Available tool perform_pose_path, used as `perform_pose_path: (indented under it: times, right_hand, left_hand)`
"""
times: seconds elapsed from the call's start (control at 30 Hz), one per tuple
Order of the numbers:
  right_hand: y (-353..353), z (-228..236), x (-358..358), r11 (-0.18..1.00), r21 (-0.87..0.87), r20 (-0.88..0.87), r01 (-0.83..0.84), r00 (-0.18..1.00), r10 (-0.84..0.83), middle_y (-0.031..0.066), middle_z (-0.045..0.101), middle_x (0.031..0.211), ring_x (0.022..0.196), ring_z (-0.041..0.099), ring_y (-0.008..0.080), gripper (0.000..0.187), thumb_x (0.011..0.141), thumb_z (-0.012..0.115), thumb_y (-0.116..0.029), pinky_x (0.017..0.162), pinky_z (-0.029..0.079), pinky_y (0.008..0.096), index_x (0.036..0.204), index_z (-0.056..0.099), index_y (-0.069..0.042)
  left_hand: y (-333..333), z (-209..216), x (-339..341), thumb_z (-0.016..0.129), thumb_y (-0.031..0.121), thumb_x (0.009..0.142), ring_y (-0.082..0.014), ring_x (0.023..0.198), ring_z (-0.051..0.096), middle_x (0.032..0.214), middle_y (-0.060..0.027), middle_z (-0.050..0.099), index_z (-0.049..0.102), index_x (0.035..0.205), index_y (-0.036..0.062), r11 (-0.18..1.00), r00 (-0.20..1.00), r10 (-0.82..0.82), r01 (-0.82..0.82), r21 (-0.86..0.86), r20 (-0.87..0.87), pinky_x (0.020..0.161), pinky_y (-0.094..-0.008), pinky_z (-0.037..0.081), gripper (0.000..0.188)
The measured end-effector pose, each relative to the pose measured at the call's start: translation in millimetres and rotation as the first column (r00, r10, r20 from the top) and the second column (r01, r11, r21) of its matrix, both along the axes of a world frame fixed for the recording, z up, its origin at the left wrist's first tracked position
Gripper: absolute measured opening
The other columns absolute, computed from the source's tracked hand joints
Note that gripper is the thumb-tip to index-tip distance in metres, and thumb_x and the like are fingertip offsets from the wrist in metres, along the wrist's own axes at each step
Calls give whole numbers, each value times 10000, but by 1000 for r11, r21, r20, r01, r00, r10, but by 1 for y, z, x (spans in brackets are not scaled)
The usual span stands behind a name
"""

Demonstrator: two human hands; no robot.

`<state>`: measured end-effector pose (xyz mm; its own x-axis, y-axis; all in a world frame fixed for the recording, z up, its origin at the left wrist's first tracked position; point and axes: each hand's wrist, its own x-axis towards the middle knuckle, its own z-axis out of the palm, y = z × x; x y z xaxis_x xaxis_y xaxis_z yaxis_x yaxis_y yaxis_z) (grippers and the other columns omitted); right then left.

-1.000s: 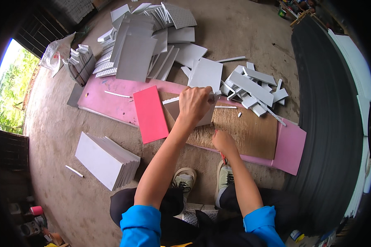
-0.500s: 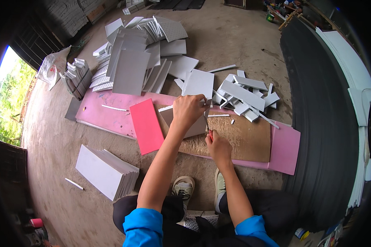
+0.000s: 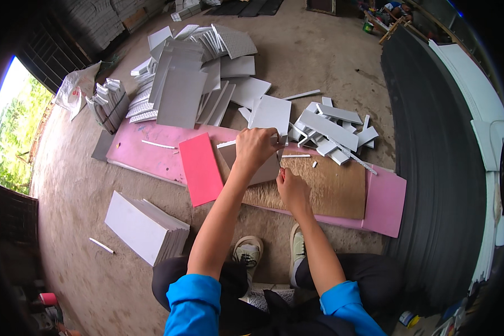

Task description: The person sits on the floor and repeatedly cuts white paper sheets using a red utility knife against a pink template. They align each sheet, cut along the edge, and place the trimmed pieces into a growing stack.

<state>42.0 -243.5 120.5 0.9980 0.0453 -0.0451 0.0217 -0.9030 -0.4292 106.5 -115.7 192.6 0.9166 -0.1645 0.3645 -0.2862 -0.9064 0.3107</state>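
My left hand (image 3: 256, 147) is closed at the far edge of a grey-white foam board (image 3: 266, 172), fingers curled down and thumb and forefinger close together. My left forearm hides part of that board, which lies on a worn brown board (image 3: 325, 193). In my closed right hand (image 3: 294, 193) is a red-handled knife (image 3: 283, 173); it stands at the right edge of the foam board, just nearer to me than my left hand. Its thin blade is hard to make out. Left of the foam board lies a bright pink-red rectangular sheet (image 3: 201, 169).
Under the brown board is a long pink slab (image 3: 389, 204). White offcuts (image 3: 333, 131) lie beyond it at right, and a pile of grey-white sheets (image 3: 179, 92) at left. A stack of white boards (image 3: 143, 227) stands near my left. Long black sheets (image 3: 437, 168) line the right.
My right hand with the knife has moved slightly away from me and to the left, closer to my left hand. My left hand stays at the board's far edge. The view has shifted slightly.
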Motion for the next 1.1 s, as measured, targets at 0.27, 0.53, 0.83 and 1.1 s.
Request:
perform_pose_path:
  times: [0.27,0.53,0.83,1.1]
  right_hand:
    - [3,-45,16,996,87,-161,-14,987,28,227,631,785,769,619,399,304,874,434,-253,715,485,487,947,574,7]
    - [1,-79,7,1000,11,-462,18,887,-11,228,626,952,945,589,395,335,860,462,-258,806,460,494,1045,560,3]
    - [13,-123,-10,996,36,-432,87,900,-63,241,606,985,931,587,396,316,886,419,-266,795,460,501,1034,558,-24]
    - [-30,-96,0,986,-108,-608,-128,793,37,172,661,819,730,654,316,381,913,364,-331,713,507,422,983,626,-63]
  left_hand:
    - [1,-15,-5,714,319,667,-250,602,611,618,-70,617,592,700,95,1000,993,-24,25,-12,119,583,-361,469,258]
    - [-10,-12,-13,697,340,678,-228,602,612,603,-71,608,607,687,101,999,996,-26,23,33,83,615,-339,462,255]
    - [1,-5,-18,700,293,677,-219,704,624,679,-45,635,567,692,98,999,998,26,-28,26,55,669,-332,449,237]
    - [-7,-14,-28,693,331,695,-200,733,626,726,-38,642,571,723,112,995,992,75,-80,52,97,680,-340,449,253]
